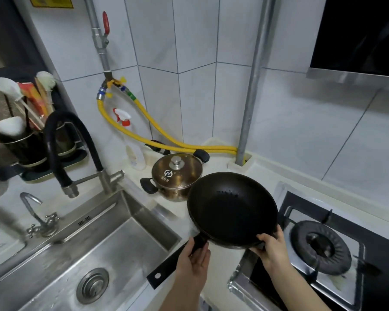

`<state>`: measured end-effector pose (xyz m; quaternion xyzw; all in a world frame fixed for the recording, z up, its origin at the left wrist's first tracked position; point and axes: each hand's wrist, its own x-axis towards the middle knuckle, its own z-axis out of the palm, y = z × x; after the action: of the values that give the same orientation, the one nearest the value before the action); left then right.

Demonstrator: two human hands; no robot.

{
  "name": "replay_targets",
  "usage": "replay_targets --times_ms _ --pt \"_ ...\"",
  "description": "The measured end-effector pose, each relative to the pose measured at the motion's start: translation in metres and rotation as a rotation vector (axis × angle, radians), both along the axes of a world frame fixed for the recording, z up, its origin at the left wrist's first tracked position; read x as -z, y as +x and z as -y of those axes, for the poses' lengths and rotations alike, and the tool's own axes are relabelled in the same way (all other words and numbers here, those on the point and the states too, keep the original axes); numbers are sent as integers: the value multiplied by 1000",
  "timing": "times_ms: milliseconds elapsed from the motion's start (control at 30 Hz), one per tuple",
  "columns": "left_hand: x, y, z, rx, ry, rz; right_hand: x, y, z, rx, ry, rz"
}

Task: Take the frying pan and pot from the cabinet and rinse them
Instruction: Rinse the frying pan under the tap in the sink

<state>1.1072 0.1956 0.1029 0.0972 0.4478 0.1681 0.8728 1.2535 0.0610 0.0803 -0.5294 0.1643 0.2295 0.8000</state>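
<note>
Now the black frying pan (231, 209) hangs above the desk (218, 164) between the sink (126, 239) and the stove (323, 245). 2 hands hold it: the left hand (194, 261) curls round its handle, the right hand (273, 245) pinches its near rim. Just beyond, the lidded pot (176, 176) stands on the desk.

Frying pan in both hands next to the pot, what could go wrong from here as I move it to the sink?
The frying pan sits close to the lidded pot; swinging it left toward the sink could knock the pot or its lid. The right hand only pinches the rim while the left hand grips the handle, so the pan might tip. It may also hit the faucet.
</note>
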Motion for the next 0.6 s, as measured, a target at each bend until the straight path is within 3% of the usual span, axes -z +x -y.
replay_targets --times_ms 600 --pt "45 64 -11 120 -55 -72 22 61 -2 -27 -149 -71"
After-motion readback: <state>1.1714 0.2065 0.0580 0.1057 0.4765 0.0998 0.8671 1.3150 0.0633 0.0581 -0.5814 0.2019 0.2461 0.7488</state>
